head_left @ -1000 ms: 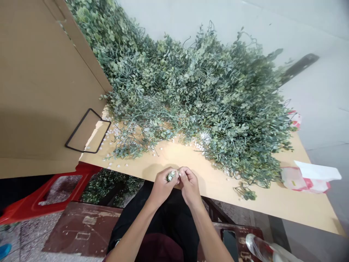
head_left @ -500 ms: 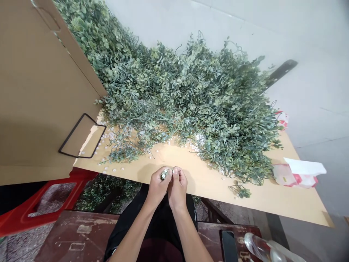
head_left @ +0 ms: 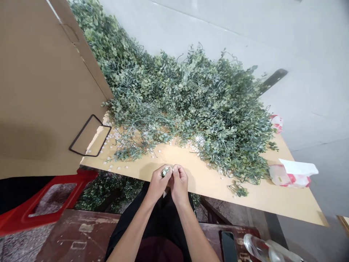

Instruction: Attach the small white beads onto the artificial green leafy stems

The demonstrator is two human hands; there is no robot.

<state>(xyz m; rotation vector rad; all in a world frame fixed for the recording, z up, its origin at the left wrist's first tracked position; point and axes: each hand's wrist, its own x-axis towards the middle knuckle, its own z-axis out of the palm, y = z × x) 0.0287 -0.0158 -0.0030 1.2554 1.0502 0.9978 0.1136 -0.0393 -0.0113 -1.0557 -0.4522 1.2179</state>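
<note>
My left hand [head_left: 158, 185] is closed around a small bundle of green stems [head_left: 165, 171] with pale, round ends, which show above the curled fingers. Close beside it, my right hand [head_left: 180, 185] is closed in a pinch, its thumb and fingertips at the left hand's fingertips. Whatever lies in that pinch is too small to make out. Both hands are at the near edge of the tan table board [head_left: 201, 178]. Beyond them spreads a large heap of artificial green foliage [head_left: 185, 94], with small white discs [head_left: 200, 140] scattered along its near side.
A large cardboard box [head_left: 40, 91] stands at the left, by a black wire frame [head_left: 94, 154]. At the right lie a red-and-white wrapper [head_left: 290, 176] and a leafy sprig [head_left: 238, 190]. On the brown bench [head_left: 81, 233] are a phone [head_left: 228, 245] and a clear bottle [head_left: 259, 247].
The camera view has shifted slightly, so the heap and box appear a little lower or further right. Both hands stay together in nearly the same place, still closed.
</note>
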